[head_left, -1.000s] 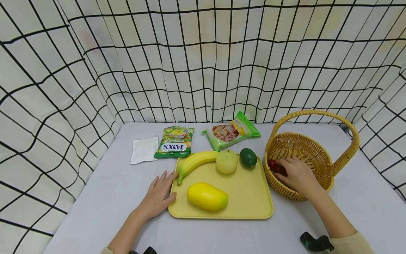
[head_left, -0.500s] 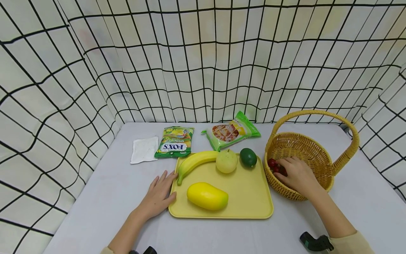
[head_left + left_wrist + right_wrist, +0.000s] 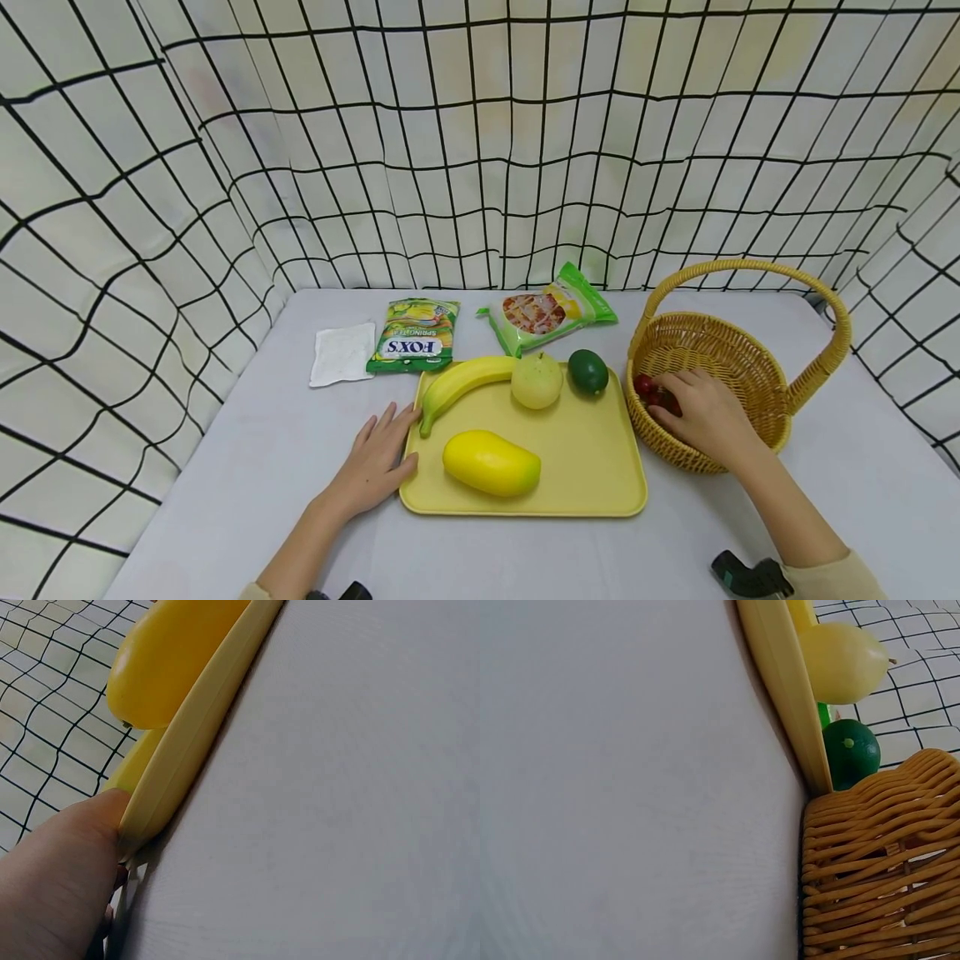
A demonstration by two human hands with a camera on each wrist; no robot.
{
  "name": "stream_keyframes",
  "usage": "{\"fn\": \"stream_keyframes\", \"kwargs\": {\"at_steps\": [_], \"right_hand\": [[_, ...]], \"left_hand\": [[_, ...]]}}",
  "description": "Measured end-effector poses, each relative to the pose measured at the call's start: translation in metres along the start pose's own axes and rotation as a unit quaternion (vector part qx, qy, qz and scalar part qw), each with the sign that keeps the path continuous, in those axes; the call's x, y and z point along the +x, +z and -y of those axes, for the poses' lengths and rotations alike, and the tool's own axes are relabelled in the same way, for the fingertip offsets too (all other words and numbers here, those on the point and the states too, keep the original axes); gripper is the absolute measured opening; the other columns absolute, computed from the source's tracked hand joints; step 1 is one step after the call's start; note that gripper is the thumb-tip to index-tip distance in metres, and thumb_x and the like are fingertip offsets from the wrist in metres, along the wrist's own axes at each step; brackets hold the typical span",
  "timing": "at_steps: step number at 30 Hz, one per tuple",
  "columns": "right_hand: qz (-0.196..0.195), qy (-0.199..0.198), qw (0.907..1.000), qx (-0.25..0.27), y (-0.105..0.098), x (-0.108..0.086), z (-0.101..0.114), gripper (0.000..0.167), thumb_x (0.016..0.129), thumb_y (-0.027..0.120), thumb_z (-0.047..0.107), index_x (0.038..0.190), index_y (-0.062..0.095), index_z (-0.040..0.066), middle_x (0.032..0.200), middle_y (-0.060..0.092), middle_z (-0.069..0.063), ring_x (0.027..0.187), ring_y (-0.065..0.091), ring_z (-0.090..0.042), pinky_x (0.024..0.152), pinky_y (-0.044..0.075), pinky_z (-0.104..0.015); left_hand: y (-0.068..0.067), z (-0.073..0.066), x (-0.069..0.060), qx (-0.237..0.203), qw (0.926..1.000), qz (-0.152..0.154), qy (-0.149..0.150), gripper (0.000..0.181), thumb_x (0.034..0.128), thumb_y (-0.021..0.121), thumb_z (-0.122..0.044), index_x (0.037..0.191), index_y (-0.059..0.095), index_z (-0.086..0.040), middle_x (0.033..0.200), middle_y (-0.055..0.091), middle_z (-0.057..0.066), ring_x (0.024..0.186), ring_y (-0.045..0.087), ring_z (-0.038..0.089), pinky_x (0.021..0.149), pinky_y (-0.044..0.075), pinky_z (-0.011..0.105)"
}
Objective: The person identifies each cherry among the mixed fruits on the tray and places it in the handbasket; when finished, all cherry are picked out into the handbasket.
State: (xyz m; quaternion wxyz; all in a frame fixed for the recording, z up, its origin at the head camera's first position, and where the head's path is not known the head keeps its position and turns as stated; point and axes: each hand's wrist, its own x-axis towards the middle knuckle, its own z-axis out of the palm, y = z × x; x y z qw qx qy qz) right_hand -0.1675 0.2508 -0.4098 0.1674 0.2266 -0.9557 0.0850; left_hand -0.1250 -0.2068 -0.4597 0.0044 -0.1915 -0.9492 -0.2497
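Observation:
My left hand [image 3: 372, 461] rests at the left rim of a yellow tray [image 3: 585, 467], fingers spread, fingertips and thumb on the edge. On the tray lie a banana [image 3: 465, 379], a yellow mango [image 3: 491, 463], a pale green round fruit with a stem [image 3: 536, 381] and a dark green fruit [image 3: 587, 372]. Inside a wicker basket [image 3: 757, 367], my right hand [image 3: 701, 412] has its fingers curled over small dark red fruits [image 3: 643, 385] by the left wall. Their exact kind is unclear, and the hand partly covers them. The right wrist view shows the basket wall [image 3: 885, 862], hiding that hand.
Behind the tray lie a green FOX'S candy bag [image 3: 415, 336], a green and white snack bag [image 3: 551, 312] and a white square packet [image 3: 342, 355]. The basket's tall handle [image 3: 750, 267] arches over it. Black-lined white cloth [image 3: 480, 150] surrounds the white table.

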Motion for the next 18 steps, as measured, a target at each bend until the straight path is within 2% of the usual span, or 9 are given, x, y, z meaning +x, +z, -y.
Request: {"fn": "stream_keyframes", "kwargs": {"at_steps": [8,18], "right_hand": [[-0.026,-0.007,0.9996,0.001,-0.005,-0.003,0.005,0.035,0.073,0.075,0.024,0.100,0.064,0.003,0.090,0.064,-0.013,0.085,0.057,-0.031,0.069,0.049,-0.045],[-0.072,-0.019,0.9972,0.009,-0.015,-0.007,0.015,0.035,0.071,0.074,0.023,0.100,0.064,0.004,0.091,0.063,-0.012,0.088,0.056,-0.031,0.072,0.048,-0.047]], "left_hand": [[0.000,0.000,-0.001,0.008,1.0000,0.000,-0.001,0.058,0.0904,0.051,-0.028,0.141,0.033,-0.007,0.146,0.030,0.010,0.137,0.014,0.032,0.108,0.005,0.052],[-0.011,-0.003,-0.003,0.021,0.9984,0.049,-0.019,0.060,0.0920,0.051,-0.029,0.143,0.028,-0.008,0.148,0.026,0.013,0.137,0.014,0.033,0.109,0.015,0.048]]}}
